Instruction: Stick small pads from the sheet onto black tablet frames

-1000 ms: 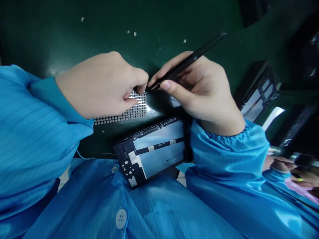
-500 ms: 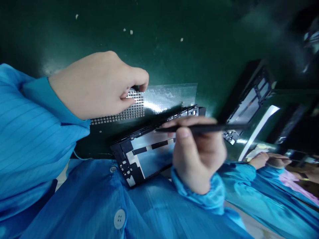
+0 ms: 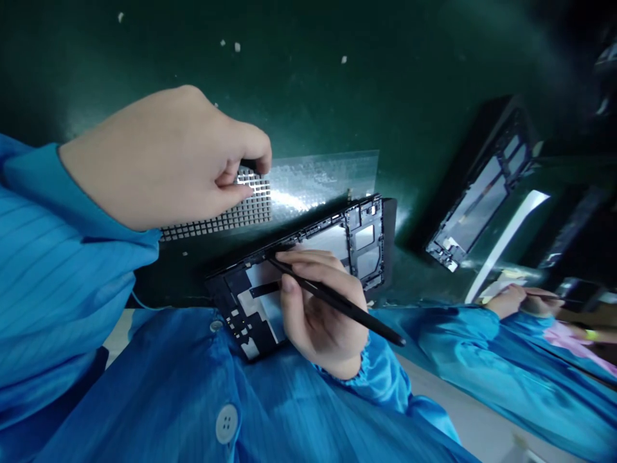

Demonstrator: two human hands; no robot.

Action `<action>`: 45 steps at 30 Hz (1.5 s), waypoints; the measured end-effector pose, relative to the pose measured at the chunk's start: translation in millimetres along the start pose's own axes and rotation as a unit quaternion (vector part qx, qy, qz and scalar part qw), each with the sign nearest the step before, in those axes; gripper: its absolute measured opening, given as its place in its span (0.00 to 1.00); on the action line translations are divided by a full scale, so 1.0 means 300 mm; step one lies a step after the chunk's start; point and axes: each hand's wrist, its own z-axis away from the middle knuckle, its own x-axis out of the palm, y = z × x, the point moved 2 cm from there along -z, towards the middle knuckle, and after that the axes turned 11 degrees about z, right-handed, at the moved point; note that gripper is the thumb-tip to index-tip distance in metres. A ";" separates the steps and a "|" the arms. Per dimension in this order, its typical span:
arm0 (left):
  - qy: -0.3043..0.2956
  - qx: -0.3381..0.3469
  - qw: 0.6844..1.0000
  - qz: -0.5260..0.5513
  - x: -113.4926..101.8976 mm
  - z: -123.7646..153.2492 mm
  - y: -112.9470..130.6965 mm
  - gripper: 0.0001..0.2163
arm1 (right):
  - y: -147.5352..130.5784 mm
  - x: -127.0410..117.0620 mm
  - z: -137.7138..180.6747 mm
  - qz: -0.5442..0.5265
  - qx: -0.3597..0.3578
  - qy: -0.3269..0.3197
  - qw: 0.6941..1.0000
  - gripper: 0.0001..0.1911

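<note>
My right hand (image 3: 328, 308) is closed around slim black tweezers (image 3: 351, 310), their tip pointing at the upper long edge of a black device frame (image 3: 366, 257). The frame lies tilted near my lap, with grey panels and small white pieces in its left end; my right hand covers its middle. My left hand (image 3: 168, 161) rests on a sheet of small grey square pads (image 3: 255, 204). Its thumb and curled forefinger grip near the sheet's far edge, and a small dark spot shows between them. Clear film (image 3: 328, 177) extends to the right of the pads.
A second device frame (image 3: 477, 193) lies at the right on a dark block. Beside it is a white strip (image 3: 506, 244). A co-worker's hands (image 3: 508, 301) work at far right. Several small pale bits (image 3: 237, 47) are scattered on the green table (image 3: 299, 96).
My right hand has moved left along the device frame, and the tweezers have swung from level to slanting, tip up-left. The frame's right end is now uncovered. My left hand keeps its hold.
</note>
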 end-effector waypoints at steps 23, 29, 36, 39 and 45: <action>-0.022 -0.035 0.999 0.004 -0.003 -0.003 -0.002 0.23 | 0.222 -0.028 -0.497 -0.040 0.020 -0.265 0.963 0.22; -0.009 -0.040 0.999 0.026 0.000 0.002 -0.012 0.31 | 0.220 -0.073 -0.327 -0.099 0.074 -0.102 0.987 0.12; 0.027 0.010 0.999 0.037 0.006 0.018 -0.051 0.28 | 0.149 -0.064 -0.041 -0.077 0.108 0.210 0.969 0.07; 0.028 0.009 0.999 0.024 0.009 0.024 -0.074 0.30 | 0.157 -0.042 -0.039 -0.064 0.101 0.197 0.973 0.08; 0.036 0.003 0.999 0.021 0.012 0.023 -0.066 0.30 | 0.147 -0.081 -0.031 0.022 0.063 0.131 0.989 0.12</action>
